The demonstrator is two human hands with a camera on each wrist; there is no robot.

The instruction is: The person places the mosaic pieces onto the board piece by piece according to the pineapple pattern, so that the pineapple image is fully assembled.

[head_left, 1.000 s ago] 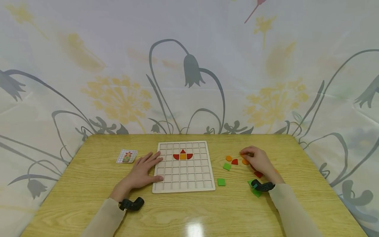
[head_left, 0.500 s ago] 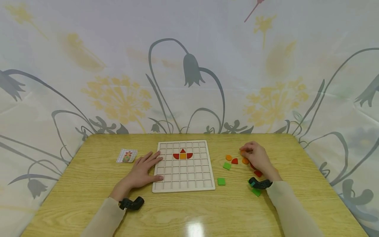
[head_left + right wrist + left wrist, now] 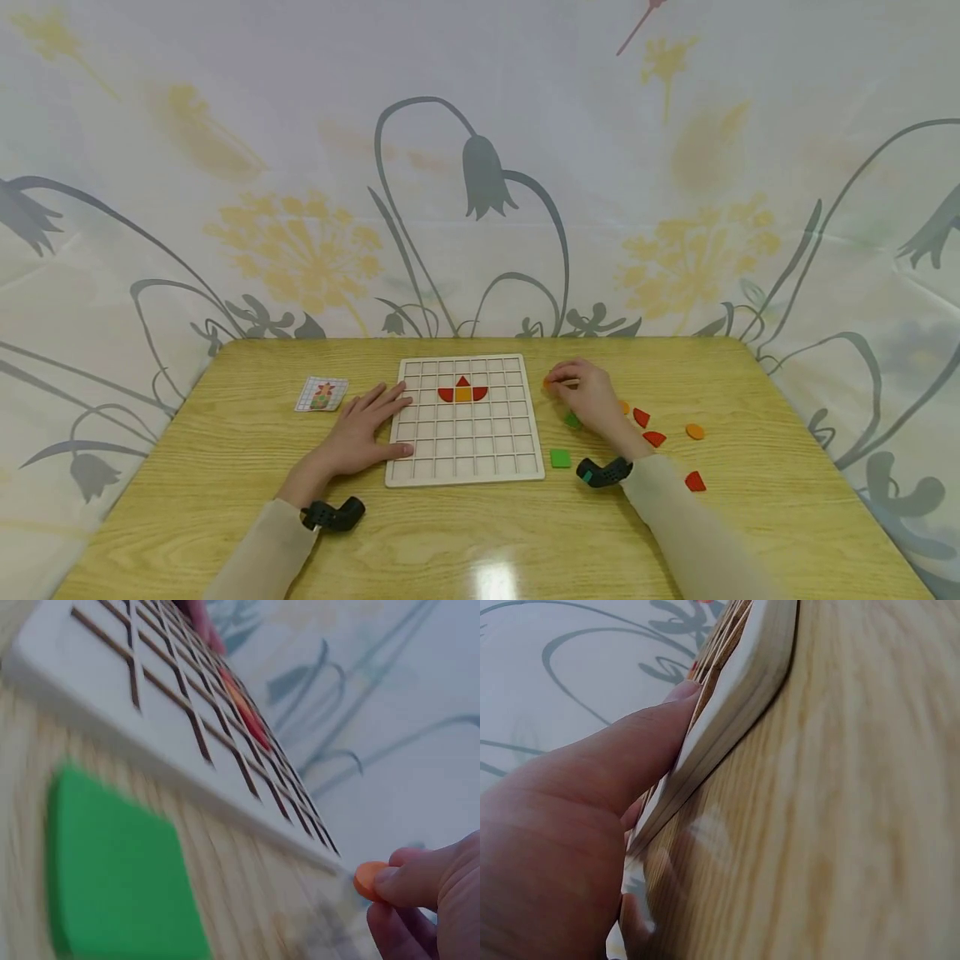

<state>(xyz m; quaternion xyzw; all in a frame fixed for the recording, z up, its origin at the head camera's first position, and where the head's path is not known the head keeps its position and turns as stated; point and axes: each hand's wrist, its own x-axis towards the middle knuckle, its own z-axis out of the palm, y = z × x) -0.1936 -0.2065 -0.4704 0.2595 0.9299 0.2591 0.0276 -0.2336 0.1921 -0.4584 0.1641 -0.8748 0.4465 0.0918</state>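
Friend: Starting from the left, how far along are you?

Me: A card (image 3: pixel 322 394) is lying on the table (image 3: pixel 420 542), showing a coloured figure on a grid. Next, my left hand (image 3: pixel 362 437) is resting on the left edge of the board (image 3: pixel 465 482), fingers straight and spread, gripping nothing. Four pieces are sitting in the mostly bare board: a red triangle (image 3: pixel 462 382) above an orange square (image 3: pixel 462 395), with a red wedge (image 3: pixel 446 395) on either side. The card's figure is looking taller, so I am judging myself only part-way.

Friend: And farther right?

Me: My right hand (image 3: pixel 592 400) is pinching an orange piece (image 3: pixel 370 880) between thumb and fingers, just right of the board, not yet on it. A green square (image 3: pixel 560 458), orange discs (image 3: pixel 695 432) and loose red pieces (image 3: pixel 654 438) are waiting beyond.

Friend: What is differing from a second ago?

Me: My right hand is now holding its piece closer to the board, hiding some loose pieces there and uncovering others at far right. My left hand and the four set pieces are staying put.
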